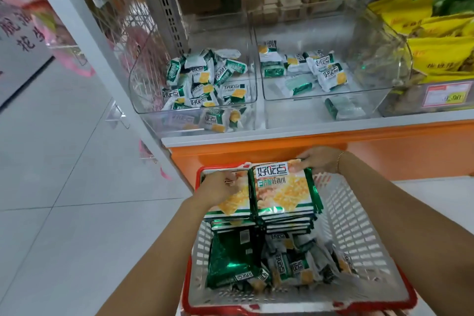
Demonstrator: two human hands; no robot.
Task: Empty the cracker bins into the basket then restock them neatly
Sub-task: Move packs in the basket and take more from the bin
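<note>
Small cracker packets (pixel 295 267) lie loose in the near end of the red-rimmed basket (pixel 359 226), beside a green foil pack (pixel 230 261) lying face down. Two stacks of large cracker packs (pixel 282 195) fill the basket's far end. Left hand (pixel 218 188) rests on the left stack; whether its fingers grip it cannot be told. Right hand (pixel 318 160) curls its fingers over the far edge of the right stack's top pack. Beyond the basket, on the shelf (pixel 282 133), the left clear bin (pixel 143 79) holds a heap of small packets; the right clear bin (pixel 379 64) holds a scattered few. Judged progress: emptying is partly done, both bins remain to be cleared, and restocking appears not yet begun.
</note>
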